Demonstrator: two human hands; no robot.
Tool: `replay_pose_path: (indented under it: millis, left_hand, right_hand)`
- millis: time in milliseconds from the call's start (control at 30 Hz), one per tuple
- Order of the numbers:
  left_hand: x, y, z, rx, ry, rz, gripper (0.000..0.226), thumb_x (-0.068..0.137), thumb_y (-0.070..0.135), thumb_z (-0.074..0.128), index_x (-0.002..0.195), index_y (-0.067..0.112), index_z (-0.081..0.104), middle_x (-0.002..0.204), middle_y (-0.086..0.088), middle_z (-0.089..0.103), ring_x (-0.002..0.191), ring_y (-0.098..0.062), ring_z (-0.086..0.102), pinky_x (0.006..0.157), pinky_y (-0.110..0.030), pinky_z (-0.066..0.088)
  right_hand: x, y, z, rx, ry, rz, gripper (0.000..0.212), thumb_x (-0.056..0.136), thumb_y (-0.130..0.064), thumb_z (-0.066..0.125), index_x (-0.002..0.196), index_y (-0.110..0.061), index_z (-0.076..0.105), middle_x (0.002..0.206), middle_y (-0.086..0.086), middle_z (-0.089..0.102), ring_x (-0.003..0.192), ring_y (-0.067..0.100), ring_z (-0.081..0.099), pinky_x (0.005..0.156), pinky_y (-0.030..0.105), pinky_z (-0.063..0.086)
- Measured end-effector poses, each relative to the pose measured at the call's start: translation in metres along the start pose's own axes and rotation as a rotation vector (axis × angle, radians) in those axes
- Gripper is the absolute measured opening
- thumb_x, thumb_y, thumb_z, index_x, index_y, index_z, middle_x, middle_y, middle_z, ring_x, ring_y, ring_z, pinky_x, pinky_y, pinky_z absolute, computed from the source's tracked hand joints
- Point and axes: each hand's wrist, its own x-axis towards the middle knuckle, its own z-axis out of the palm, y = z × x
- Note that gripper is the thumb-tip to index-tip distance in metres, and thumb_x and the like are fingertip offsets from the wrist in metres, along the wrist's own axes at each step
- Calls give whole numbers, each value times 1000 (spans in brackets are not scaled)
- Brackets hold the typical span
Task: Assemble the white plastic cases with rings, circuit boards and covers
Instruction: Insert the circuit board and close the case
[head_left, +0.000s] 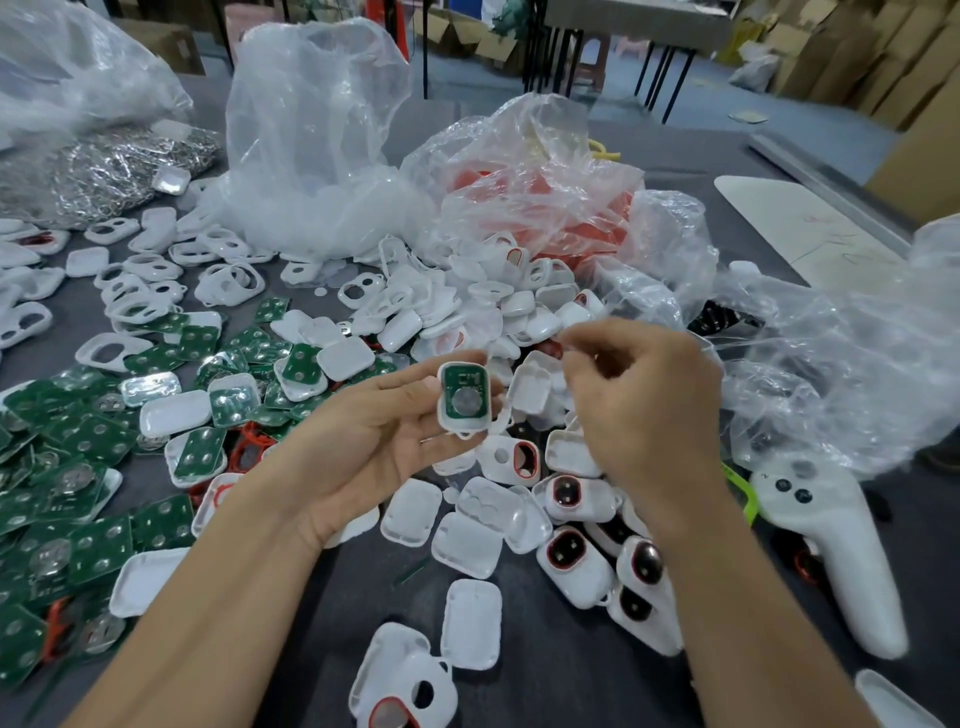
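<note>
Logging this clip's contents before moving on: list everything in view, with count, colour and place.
open case: one, white with green board inside, held centre.
circuit boards: many, green, heaped on the left.
case shells: many, white, scattered mid-table.
ringed cases: several, white with red rings, front right.
silvery parts: one bagful, silver, back left.
plastic bags: several, clear, at the back and right.
controller: one, white, right.
table: one, grey, under everything.
left hand: holds the open case.
right hand: fingertips pinched; contents unclear.
</note>
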Motion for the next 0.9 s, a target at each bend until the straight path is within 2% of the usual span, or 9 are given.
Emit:
replay_pose_path:
  millis: [67, 133, 200, 300, 400, 600, 667, 767, 900]
  left_hand:
    - [2, 2, -2, -43, 39, 24, 36, 94, 8, 57, 127, 6, 70, 132, -23, 66, 119, -32, 68, 96, -41, 59]
    - [4, 3, -4, -87, 71, 37, 37, 94, 7, 55, 128, 3, 69, 135, -23, 65, 122, -34, 66, 103, -46, 54]
    - [5, 3, -6, -104, 77, 43, 37, 95, 6, 56, 130, 2, 67, 137, -24, 63, 126, -34, 64, 107, -50, 49]
    - [4, 4, -8, -98, 73, 46, 43, 88, 9, 66, 130, 2, 67, 136, -24, 64, 126, -34, 63, 109, -51, 47]
    - [4, 5, -8, -105, 73, 45, 46, 84, 11, 70, 129, 3, 69, 134, -25, 65, 124, -34, 65, 107, -50, 49]
    - [4, 4, -3, -75, 83, 34, 36, 93, 9, 59, 126, 6, 71, 132, -24, 66, 124, -35, 65, 101, -44, 56]
    - [3, 4, -4, -70, 85, 34, 36, 92, 9, 58, 125, 7, 72, 131, -23, 67, 124, -35, 65, 98, -42, 57]
    - [3, 4, -1, -93, 60, 40, 41, 88, 7, 66, 128, 8, 71, 132, -23, 66, 122, -33, 66, 95, -41, 59]
    - [1, 2, 7, -73, 34, 50, 46, 81, 9, 72, 127, 9, 72, 128, -20, 70, 110, -28, 72, 86, -36, 61]
  right_hand:
    - [33, 4, 2, -233, -93, 41, 23, 89, -9, 71, 103, -23, 81, 97, -3, 79, 86, 12, 72, 87, 29, 60]
    - [63, 6, 13, -375, -166, 48, 22, 86, -3, 66, 98, -15, 80, 99, 7, 78, 90, 27, 71, 84, 38, 60]
    - [84, 8, 30, -460, -259, 26, 15, 87, -10, 68, 98, -10, 78, 99, 9, 76, 94, 30, 69, 84, 40, 59]
    - [97, 17, 53, -545, -353, -38, 19, 91, -28, 70, 102, -12, 73, 101, 6, 70, 101, 28, 63, 85, 35, 52]
    - [93, 24, 59, -596, -281, -98, 17, 94, -27, 65, 104, -17, 74, 103, 5, 70, 99, 28, 62, 81, 34, 42]
    - [78, 14, 42, -687, -142, -91, 25, 87, -16, 69, 109, -26, 73, 94, 2, 74, 87, 29, 69, 72, 34, 47]
    - [72, 12, 20, -438, -69, -6, 28, 83, -14, 76, 108, -28, 76, 97, -5, 77, 88, 20, 72, 77, 33, 57]
    - [36, -2, -3, 429, -141, 194, 35, 77, -8, 88, 106, -25, 79, 94, -10, 79, 89, 5, 75, 81, 23, 61]
    - [-15, -8, 4, 945, -281, 283, 33, 72, -7, 86, 103, -13, 79, 100, 8, 80, 95, 22, 77, 80, 24, 59]
